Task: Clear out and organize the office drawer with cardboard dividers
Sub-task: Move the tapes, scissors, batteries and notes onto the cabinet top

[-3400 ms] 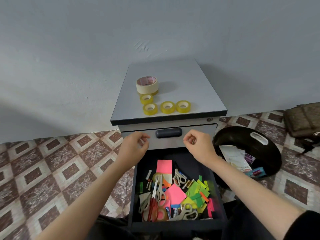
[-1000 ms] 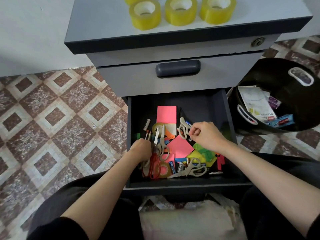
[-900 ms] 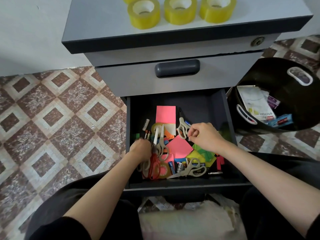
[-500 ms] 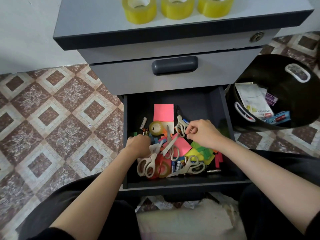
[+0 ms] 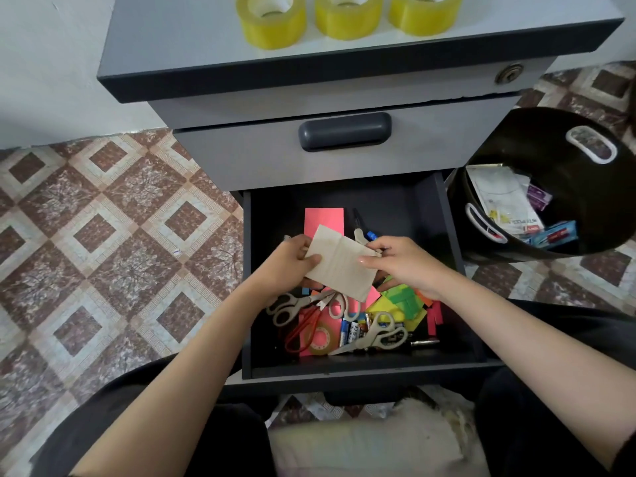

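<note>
Left hand (image 5: pixel 289 266) and right hand (image 5: pixel 402 266) are now both closing their grip on a beige card piece (image 5: pixel 339 266), lifting it over the drawer (image 5: pixel 344 370), leaving the scissors (image 5: pixel 296 306) behind, so clearing is only starting.

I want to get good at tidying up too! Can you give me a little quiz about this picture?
1. True or false: the left hand and right hand both hold the beige card.
2. How many yellow tape rolls show on the cabinet top?
3. Where are the red-handled scissors? A) in the drawer B) in the black bin C) on the floor
Key: 1 true; 2 three; 3 A.
</note>
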The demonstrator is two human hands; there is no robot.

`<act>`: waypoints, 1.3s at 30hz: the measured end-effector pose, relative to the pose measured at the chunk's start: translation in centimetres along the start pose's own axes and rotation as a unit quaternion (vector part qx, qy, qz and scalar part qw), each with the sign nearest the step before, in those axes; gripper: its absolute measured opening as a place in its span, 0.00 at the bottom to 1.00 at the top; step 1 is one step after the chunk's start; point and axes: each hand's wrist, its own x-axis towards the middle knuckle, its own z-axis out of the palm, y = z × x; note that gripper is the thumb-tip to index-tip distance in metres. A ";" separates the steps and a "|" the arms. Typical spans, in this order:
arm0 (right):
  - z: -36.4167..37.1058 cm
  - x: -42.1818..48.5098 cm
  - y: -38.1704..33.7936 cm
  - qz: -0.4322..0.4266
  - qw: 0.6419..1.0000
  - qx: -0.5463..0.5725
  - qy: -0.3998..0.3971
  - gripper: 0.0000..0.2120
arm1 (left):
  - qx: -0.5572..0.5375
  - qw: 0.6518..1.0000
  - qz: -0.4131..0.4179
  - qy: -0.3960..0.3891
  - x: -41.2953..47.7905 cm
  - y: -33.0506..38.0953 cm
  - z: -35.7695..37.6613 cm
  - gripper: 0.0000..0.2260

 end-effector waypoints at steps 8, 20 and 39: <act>-0.9 -0.7 0.5 0.012 0.998 -0.024 -0.061 0.10 | 0.003 0.998 0.010 -0.064 0.8 -0.1 1.6 0.05; 0.0 -0.2 0.4 0.036 0.987 0.152 -0.040 0.08 | -0.280 0.947 -0.153 0.037 -0.5 -0.9 4.3 0.08; 6.2 10.6 -0.7 0.055 0.964 -0.151 0.211 0.12 | -0.062 0.963 -0.120 0.231 0.4 -1.3 -4.1 0.09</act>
